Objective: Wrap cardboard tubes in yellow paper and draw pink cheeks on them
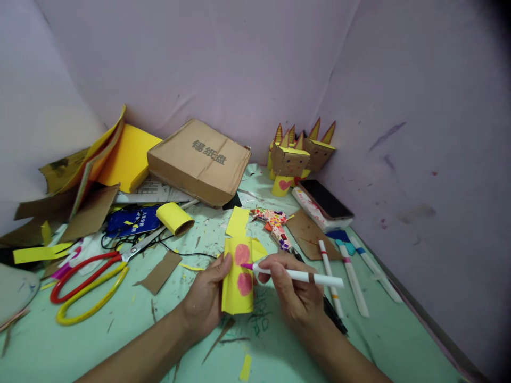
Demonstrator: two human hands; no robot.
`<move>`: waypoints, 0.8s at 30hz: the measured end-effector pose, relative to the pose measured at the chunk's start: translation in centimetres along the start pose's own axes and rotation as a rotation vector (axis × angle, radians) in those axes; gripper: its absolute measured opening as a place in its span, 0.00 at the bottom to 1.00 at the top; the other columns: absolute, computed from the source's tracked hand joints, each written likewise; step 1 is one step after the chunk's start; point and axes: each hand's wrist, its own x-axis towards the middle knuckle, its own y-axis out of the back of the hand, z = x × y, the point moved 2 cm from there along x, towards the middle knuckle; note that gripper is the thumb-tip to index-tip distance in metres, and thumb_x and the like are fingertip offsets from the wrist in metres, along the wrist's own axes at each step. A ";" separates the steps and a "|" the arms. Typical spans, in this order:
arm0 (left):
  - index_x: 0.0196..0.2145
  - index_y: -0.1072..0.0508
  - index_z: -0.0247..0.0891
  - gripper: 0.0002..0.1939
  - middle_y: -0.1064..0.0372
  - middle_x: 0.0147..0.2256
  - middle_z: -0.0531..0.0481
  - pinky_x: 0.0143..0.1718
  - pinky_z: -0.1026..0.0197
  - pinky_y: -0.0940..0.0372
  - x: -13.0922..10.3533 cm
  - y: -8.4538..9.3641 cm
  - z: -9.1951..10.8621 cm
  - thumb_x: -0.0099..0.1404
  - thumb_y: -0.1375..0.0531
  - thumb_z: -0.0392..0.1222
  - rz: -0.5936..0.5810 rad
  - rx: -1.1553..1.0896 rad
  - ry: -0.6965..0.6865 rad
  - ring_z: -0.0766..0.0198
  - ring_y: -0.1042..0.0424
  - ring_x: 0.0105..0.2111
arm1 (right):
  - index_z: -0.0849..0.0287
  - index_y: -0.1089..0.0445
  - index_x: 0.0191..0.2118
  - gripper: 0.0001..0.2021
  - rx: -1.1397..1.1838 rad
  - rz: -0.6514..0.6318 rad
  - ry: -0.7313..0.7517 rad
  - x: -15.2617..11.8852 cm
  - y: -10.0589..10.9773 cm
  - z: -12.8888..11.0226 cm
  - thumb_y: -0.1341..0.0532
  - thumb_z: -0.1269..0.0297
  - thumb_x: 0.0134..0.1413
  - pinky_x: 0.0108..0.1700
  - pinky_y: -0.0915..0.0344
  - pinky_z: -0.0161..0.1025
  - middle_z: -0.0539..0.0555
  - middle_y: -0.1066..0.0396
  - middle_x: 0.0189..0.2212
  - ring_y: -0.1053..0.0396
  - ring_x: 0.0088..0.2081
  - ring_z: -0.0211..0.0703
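Observation:
My left hand (205,292) is closed around the side of a yellow paper-covered tube (230,298), its thumb lying along the left edge. Two pink rounded patches are coloured on the front of the tube, one above the other. A white marker pen (315,278) with a purple-pink tip is pinched in my right hand (297,292). The tip meets the yellow paper, or hovers just over it, between the two patches. Just beyond the tube lies a yellow paper piece (238,221). Another yellow tube (173,218) rests on its side farther left.
Red-and-yellow-handled scissors (90,282) lie at left. A cardboard box (195,159) and yellow sheets (125,159) stand behind. Cardboard figures with spiky tops (293,159) are at the back right, near a phone (325,199). Several markers (353,282) lie at right, beside the wall.

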 end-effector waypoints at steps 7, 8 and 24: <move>0.34 0.31 0.32 0.09 0.28 0.24 0.45 0.26 0.63 0.33 -0.1 -0.2 0.1 0.65 0.48 0.40 -0.003 0.020 0.026 0.62 0.28 0.23 | 0.57 0.30 0.31 0.10 0.005 0.119 -0.063 -0.1 0.3 0.3 0.47 0.65 0.61 0.27 0.38 0.32 0.48 0.32 0.22 0.33 0.25 0.35; 0.34 0.31 0.32 0.09 0.28 0.24 0.45 0.26 0.62 0.34 -0.2 -0.2 0.2 0.65 0.48 0.40 0.000 0.016 0.038 0.62 0.28 0.23 | 0.57 0.30 0.31 0.10 -0.001 0.135 -0.081 0.0 0.3 0.3 0.47 0.65 0.61 0.27 0.38 0.32 0.48 0.32 0.22 0.33 0.25 0.36; 0.42 0.33 0.31 0.13 0.28 0.26 0.44 0.26 0.59 0.35 -0.3 -0.4 0.2 0.65 0.50 0.41 -0.052 0.001 0.091 0.57 0.28 0.23 | 0.55 0.30 0.36 0.08 0.039 0.132 -0.023 0.1 0.4 0.5 0.47 0.66 0.61 0.33 0.37 0.35 0.48 0.31 0.26 0.32 0.29 0.38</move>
